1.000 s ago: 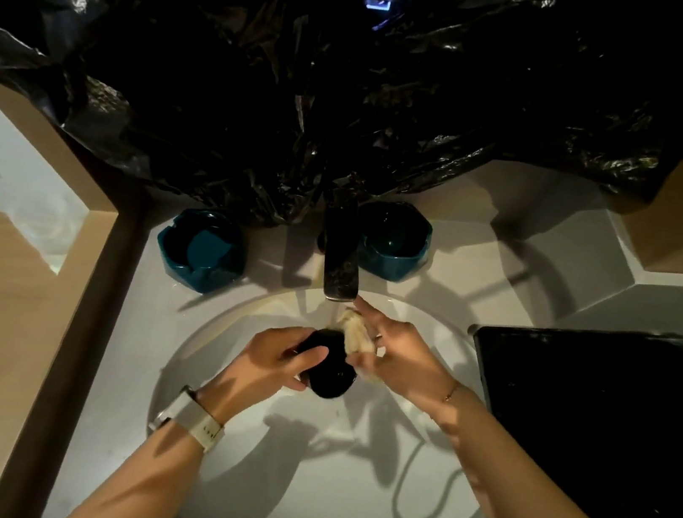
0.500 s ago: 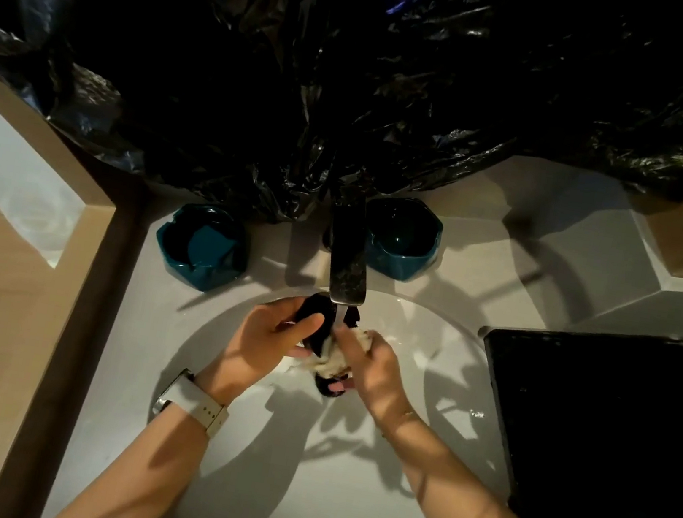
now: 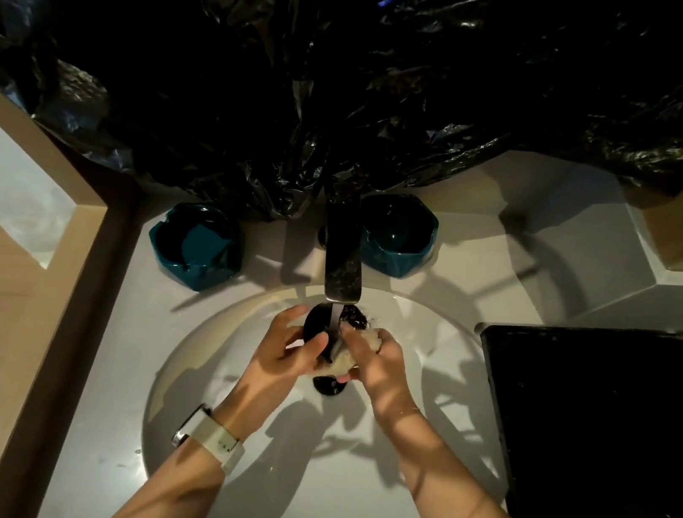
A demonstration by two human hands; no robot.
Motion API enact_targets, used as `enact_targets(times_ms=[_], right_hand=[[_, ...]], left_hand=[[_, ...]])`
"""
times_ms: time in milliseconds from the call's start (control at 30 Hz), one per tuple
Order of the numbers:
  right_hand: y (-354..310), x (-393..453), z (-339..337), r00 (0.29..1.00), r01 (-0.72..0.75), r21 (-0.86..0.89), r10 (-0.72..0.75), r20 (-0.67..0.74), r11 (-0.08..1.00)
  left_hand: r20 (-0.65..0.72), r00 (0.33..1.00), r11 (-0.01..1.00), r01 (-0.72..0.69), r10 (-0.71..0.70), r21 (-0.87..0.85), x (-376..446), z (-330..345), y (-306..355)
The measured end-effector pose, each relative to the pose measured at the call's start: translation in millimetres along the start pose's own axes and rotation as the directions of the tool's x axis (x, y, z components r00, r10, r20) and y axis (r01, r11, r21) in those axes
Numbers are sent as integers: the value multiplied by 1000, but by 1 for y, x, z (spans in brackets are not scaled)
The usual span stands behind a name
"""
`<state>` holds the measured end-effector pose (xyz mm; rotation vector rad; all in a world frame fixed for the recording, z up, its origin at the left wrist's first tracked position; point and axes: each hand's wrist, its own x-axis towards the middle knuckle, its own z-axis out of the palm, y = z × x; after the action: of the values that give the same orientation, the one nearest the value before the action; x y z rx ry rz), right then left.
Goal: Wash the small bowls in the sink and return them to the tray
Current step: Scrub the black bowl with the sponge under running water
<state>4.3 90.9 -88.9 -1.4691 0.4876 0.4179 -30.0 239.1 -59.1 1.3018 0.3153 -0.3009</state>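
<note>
Dim, hard shadows across the sink, wide-angle bending at edges.

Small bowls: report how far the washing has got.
Done: nothing shows on the black tray. In hand: left hand holds a dark bowl under the tap; right hand scrubs with a pale cloth. Left: two teal bowls wait behind the sink.

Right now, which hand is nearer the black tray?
Right. The right hand scrubs over the basin, on the side of the black tray; the left hand holds the small bowl farther away.
</note>
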Motion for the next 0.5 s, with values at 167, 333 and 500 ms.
enact_targets(times_ms=[167, 333, 500], right_hand=[[-9, 7, -10, 964, 267, -437, -244, 109, 859], [-25, -1, -9, 946, 297, -453, -324, 19, 841], [-16, -20, 5, 1000, 21, -22, -21, -15, 1000]], left_hand=[[120, 975, 933, 136, -186, 334, 6, -10, 19], [150, 964, 973, 204, -218, 105, 12, -2, 34], [20, 998, 998, 57, -57, -2, 10, 7, 19]])
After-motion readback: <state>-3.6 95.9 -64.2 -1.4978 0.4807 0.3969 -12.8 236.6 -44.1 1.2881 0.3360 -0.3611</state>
